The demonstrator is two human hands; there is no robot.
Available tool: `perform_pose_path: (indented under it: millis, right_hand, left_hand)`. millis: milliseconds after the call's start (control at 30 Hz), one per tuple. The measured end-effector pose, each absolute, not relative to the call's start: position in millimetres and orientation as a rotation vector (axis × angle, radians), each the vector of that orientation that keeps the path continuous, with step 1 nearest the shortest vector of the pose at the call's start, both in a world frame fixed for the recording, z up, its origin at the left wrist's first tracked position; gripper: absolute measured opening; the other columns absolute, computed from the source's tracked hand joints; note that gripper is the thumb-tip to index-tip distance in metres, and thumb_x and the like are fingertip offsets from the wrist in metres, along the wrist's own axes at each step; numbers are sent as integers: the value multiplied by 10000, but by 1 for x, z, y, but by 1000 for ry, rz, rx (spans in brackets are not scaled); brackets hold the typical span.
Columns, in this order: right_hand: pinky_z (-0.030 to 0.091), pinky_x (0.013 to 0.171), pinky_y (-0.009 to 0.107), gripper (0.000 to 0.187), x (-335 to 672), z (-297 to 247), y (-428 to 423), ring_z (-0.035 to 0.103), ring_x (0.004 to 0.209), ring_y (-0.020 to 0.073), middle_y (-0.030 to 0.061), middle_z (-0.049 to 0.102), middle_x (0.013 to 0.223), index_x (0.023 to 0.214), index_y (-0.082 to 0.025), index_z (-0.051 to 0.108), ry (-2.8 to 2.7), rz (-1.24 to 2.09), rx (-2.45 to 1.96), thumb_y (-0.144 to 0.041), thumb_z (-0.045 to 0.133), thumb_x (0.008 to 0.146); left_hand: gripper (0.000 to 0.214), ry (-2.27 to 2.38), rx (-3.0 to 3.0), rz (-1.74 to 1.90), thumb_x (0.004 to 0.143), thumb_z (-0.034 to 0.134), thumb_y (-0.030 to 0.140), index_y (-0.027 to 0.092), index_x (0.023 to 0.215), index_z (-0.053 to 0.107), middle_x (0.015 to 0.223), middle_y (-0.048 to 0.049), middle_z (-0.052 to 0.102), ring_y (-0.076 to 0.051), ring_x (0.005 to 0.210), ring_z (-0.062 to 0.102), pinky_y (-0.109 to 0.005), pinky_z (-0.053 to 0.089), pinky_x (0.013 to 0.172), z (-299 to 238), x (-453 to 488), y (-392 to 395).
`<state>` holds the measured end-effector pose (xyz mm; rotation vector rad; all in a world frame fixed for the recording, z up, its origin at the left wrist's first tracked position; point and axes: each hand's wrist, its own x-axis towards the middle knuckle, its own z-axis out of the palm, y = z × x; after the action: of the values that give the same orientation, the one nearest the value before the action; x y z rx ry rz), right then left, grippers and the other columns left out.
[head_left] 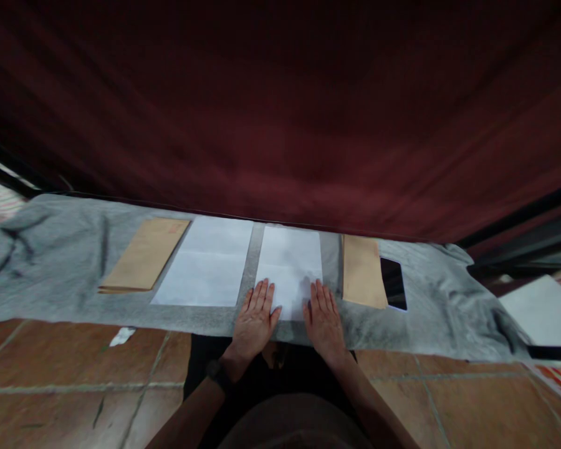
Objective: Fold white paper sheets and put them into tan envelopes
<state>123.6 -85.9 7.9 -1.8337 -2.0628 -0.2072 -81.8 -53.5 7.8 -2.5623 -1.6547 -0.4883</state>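
A white sheet of paper (290, 249) with a faint crease lies flat in front of me on the grey cloth. My left hand (255, 318) rests flat on its lower left edge, fingers stretched out and pointing away from me. On the lower right edge lies my right hand (325, 318), also flat with its fingers extended. Neither hand grips anything. Left of this sheet is a second creased white sheet (210, 262). Brown paper envelopes (144, 255) lie stacked at the far left, and another brown envelope (362, 271) sits right of my right hand.
A dark-screened phone (393, 284) lies partly beside the right envelope. The grey cloth (425, 293) is wrinkled at both ends. Behind it hangs a dark red curtain (280, 125). A white scrap (122, 337) is on the tiled floor (75, 362). A white panel (545, 308) stands at the right.
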Motion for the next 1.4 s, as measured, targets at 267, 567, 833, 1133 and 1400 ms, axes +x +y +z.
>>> perform_pose_path:
  millis: [267, 567, 833, 1133, 1400]
  right_hand:
    - [336, 1203, 456, 517, 94, 4, -88, 408, 1465, 267, 142, 421, 1594, 1524, -123, 445, -2230, -79, -1714, -365, 393, 1070]
    - [360, 1175, 491, 656, 129, -7, -103, 397, 1466, 314, 192, 358, 1617, 1596, -117, 299, -2203, -192, -1708, -487, 393, 1063]
    - [345, 1178, 498, 702, 149, -13, -114, 423, 1442, 325, 202, 381, 1603, 1614, -102, 239, -2214, -219, -1723, -521, 357, 1063]
    - [339, 1181, 500, 677, 146, -12, -114, 427, 1441, 325, 194, 387, 1601, 1616, -106, 236, -2186, -215, -1727, -463, 397, 1064]
    - [353, 1181, 489, 657, 145, -10, -111, 427, 1445, 309, 183, 437, 1575, 1601, -108, 280, -2161, -225, -1714, -425, 446, 1049]
  left_hand:
    - [611, -1651, -2579, -448, 1021, 425, 390, 86, 1550, 386, 1615, -161, 358, -281, 1526, 292, -467, 282, 1247, 10, -82, -55]
    - [623, -1711, -2591, -411, 1040, 399, 437, 103, 1564, 350, 1646, -139, 306, -257, 1551, 219, -463, 251, 1261, 12, -80, -59]
    - [663, -1714, -2592, -369, 1027, 429, 416, 109, 1594, 273, 1655, -145, 282, -260, 1553, 216, -470, 233, 1267, 12, -80, -60]
    - [608, -1751, -2604, -423, 1050, 360, 382, 120, 1594, 280, 1643, -141, 312, -265, 1552, 223, -528, 171, 1281, 26, -62, -57]
    - [590, -1566, -2757, -485, 1054, 337, 362, 72, 1567, 312, 1636, -160, 327, -249, 1543, 253, -476, 238, 1267, 17, -9, -21]
